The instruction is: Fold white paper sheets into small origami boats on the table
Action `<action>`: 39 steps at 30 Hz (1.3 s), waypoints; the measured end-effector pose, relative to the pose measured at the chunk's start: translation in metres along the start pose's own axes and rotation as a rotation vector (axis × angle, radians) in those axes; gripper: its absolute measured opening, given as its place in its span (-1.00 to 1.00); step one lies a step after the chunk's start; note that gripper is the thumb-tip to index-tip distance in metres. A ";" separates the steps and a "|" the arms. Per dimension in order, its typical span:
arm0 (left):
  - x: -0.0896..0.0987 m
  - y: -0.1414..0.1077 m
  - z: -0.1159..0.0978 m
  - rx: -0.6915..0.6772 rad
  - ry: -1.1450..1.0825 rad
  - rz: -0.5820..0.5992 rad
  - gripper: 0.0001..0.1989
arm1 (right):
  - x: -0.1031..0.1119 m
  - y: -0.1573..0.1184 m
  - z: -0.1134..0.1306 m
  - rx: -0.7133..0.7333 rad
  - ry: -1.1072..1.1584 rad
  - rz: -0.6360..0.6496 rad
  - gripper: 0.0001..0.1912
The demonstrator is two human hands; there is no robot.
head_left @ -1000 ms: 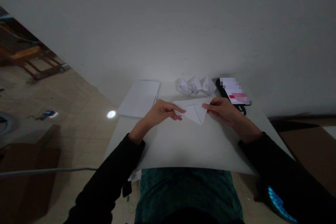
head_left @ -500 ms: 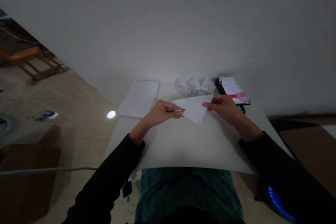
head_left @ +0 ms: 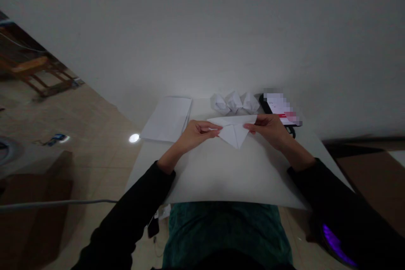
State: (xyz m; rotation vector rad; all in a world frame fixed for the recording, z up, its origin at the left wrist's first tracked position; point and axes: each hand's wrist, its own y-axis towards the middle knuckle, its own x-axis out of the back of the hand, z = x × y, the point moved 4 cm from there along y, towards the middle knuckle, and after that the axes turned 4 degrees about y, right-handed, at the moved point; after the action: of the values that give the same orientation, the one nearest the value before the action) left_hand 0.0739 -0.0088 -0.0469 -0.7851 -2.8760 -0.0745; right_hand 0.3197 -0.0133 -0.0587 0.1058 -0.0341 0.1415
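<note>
A sheet of folded white paper (head_left: 234, 135) hangs over the table between my two hands, its pointed end toward me and creases across its face. My left hand (head_left: 201, 131) pinches its left edge between thumb and fingers. On the opposite side, my right hand (head_left: 268, 130) grips the right corner, thumb in front. Just beyond the paper, three folded paper shapes (head_left: 234, 102) stand in a row against the wall.
A stack of white paper (head_left: 167, 118) lies at the table's left. A phone (head_left: 281, 109) with a lit, partly blurred screen rests at the back right. The white table (head_left: 218, 177) meets the wall (head_left: 202, 42). A wooden chair (head_left: 34, 67) stands on the tiled floor far left.
The paper's lower point has shifted slightly left and its folded flaps sit differently, with a crease showing more clearly. My left fingers have moved slightly; my right hand stays nearly still.
</note>
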 end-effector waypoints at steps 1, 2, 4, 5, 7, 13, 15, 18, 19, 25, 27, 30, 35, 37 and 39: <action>0.000 0.000 0.000 -0.006 -0.007 0.003 -0.68 | 0.001 0.000 0.000 0.003 -0.003 0.002 -0.73; 0.000 0.000 0.000 -0.009 -0.017 0.006 -0.66 | 0.001 0.000 0.000 0.007 -0.008 0.005 -0.72; -0.001 0.002 0.000 -0.012 -0.049 0.000 -0.63 | 0.000 0.000 0.001 0.016 -0.024 0.007 -0.71; -0.001 0.002 0.000 -0.013 -0.076 -0.005 -0.62 | -0.001 0.000 0.003 0.021 -0.033 0.003 -0.71; -0.003 0.003 0.000 -0.014 -0.141 -0.018 -0.61 | -0.002 0.000 0.006 0.035 -0.019 -0.037 -0.69; -0.008 0.001 -0.006 -0.015 -0.206 -0.028 -0.57 | -0.006 -0.003 0.016 0.145 0.143 -0.276 -0.49; -0.009 0.000 -0.006 -0.020 -0.213 -0.005 -0.60 | -0.007 -0.004 0.019 0.188 0.112 -0.284 -0.50; -0.008 0.000 -0.006 -0.035 -0.203 0.017 -0.67 | -0.009 -0.005 0.019 0.196 0.065 -0.223 -0.61; -0.007 0.000 -0.005 -0.040 -0.189 0.021 -0.69 | -0.010 -0.005 0.018 0.191 0.055 -0.187 -0.67; 0.002 0.003 -0.001 -0.017 -0.221 -0.017 -0.86 | -0.008 -0.004 0.013 0.166 0.032 -0.026 -0.82; 0.005 0.002 -0.002 -0.027 -0.262 0.002 -0.81 | -0.006 -0.005 0.012 0.165 0.051 0.036 -0.84; 0.009 0.001 -0.007 -0.063 -0.254 0.049 -0.73 | -0.003 -0.006 0.012 0.161 0.039 0.069 -0.82; 0.016 -0.002 -0.021 -0.114 -0.049 -0.052 -0.65 | 0.002 -0.004 0.010 0.153 -0.040 0.010 -0.70; 0.015 -0.003 -0.024 -0.128 -0.007 -0.059 -0.64 | 0.004 -0.003 0.009 0.139 -0.056 -0.018 -0.67; 0.014 -0.003 -0.024 -0.157 -0.048 -0.032 -0.68 | 0.005 -0.003 0.008 0.130 -0.059 -0.041 -0.67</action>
State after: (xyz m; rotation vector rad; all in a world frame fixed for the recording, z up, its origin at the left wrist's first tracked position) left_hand 0.0635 -0.0066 -0.0210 -0.7772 -2.9560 -0.2921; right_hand 0.3246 -0.0166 -0.0507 0.2401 -0.0813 0.0996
